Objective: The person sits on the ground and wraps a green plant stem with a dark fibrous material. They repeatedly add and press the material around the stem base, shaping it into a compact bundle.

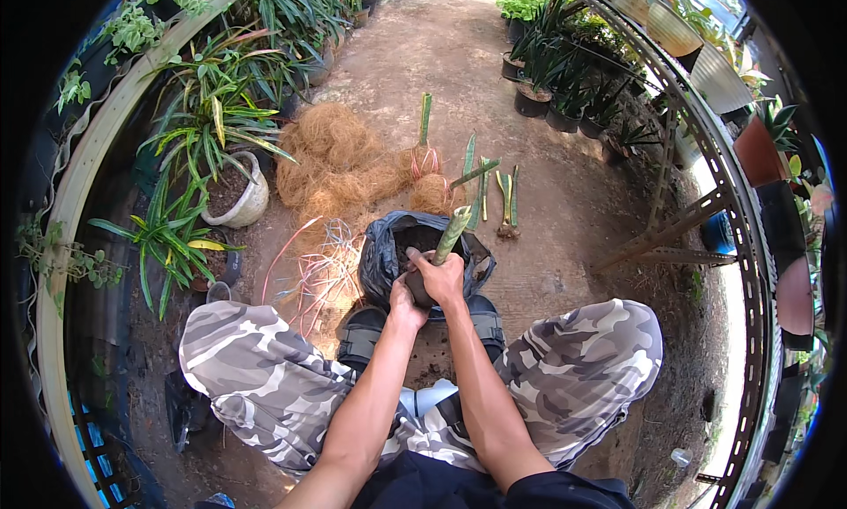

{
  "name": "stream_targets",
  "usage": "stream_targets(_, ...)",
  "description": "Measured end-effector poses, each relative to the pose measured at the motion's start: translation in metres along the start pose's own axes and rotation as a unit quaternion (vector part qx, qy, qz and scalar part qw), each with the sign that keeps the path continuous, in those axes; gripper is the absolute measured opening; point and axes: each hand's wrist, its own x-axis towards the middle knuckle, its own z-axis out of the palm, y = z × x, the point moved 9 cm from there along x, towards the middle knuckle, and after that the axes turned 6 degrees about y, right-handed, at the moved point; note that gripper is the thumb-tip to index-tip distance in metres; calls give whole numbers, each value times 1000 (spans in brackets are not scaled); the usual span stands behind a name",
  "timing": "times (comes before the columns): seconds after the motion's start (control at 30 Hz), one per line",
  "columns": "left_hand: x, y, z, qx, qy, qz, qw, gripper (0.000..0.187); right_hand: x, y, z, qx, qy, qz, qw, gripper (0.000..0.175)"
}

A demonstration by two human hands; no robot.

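My left hand (406, 301) cups a dark ball of soil (418, 290) from below and the left. Over its top, my right hand (443, 275) closes around the base of a thick green snake plant cutting (454, 231) that stands tilted in the soil. Both hands are above the near side of a black plastic bag (376, 267), which gapes around loose dark soil (413, 239). Just beyond the bag, two fibre-wrapped root balls bound with red string, one upright (423, 159) and one on its side (431, 193), each carry a cut leaf.
Loose snake plant cuttings (508, 201) lie right of the wrapped balls. Brown coconut fibre (331, 155) is heaped beyond tangled red and white string (324, 261). A pale pot (248, 198) with a plant stands left. A slotted metal rack (652, 241) borders the right side.
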Motion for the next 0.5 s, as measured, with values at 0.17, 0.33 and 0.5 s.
stream_targets(0.17,-4,8,11,205,91,-19,974,39,8,-13,-18,-54,83,22,995,40)
stream_targets(0.33,-5,28,15,154,74,-4,985,54,32,-18,-5,202,-70,-45,976,65)
stream_targets(0.5,4,56,4,130,80,75,985,53,62,60,-28,23,33,78,996,36)
